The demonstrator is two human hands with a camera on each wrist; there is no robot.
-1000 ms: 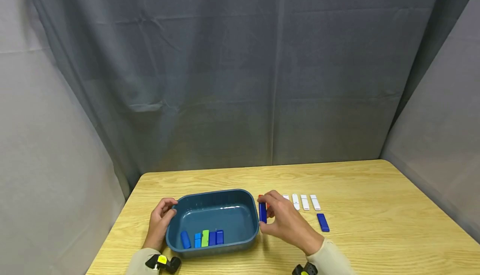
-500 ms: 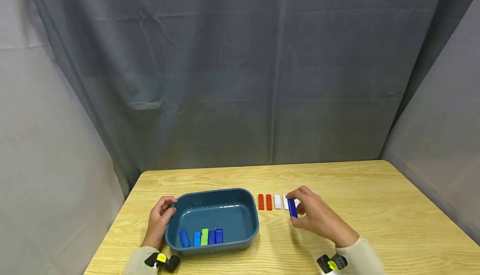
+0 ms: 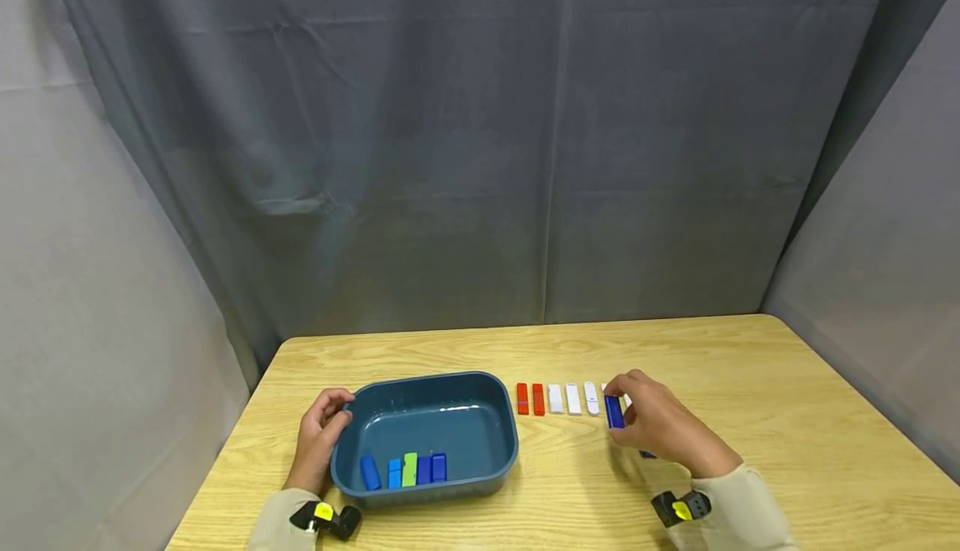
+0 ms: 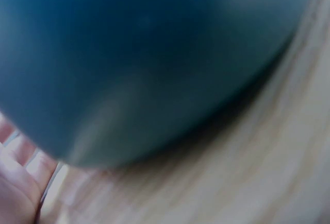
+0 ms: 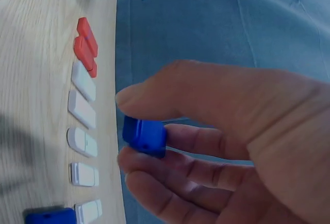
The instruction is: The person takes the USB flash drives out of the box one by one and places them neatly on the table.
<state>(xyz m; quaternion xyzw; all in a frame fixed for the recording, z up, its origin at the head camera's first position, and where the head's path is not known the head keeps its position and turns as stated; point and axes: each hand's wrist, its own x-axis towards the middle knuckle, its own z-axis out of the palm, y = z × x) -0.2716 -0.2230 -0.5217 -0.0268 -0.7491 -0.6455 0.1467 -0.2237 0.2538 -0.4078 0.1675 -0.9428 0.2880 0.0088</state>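
My right hand (image 3: 660,426) pinches a dark blue USB stick (image 3: 614,412) between thumb and fingertips, over the right part of a row of sticks. In the right wrist view the blue stick stands end-on between thumb and fingers, above the table. My left hand (image 3: 318,443) holds the left rim of a dark teal basin (image 3: 498,476); the left wrist view is filled by its blurred outer wall (image 4: 144,80). Inside the basin, along the near wall, lie a blue stick (image 3: 370,473), a light blue one (image 3: 394,473), a green one (image 3: 409,469) and two dark blue ones (image 3: 432,468).
Right of the basin, two red sticks (image 3: 522,398) and several white sticks (image 3: 573,399) lie in a row on the wooden table (image 3: 720,368). Another blue stick (image 5: 50,217) lies nearer, mostly hidden by my right hand in the head view. A grey curtain (image 3: 450,159) hangs behind.
My right hand has carried the dark blue USB stick rightward from beside the basin, past the red sticks, to the right part of the white row. My left hand stays at the basin rim.
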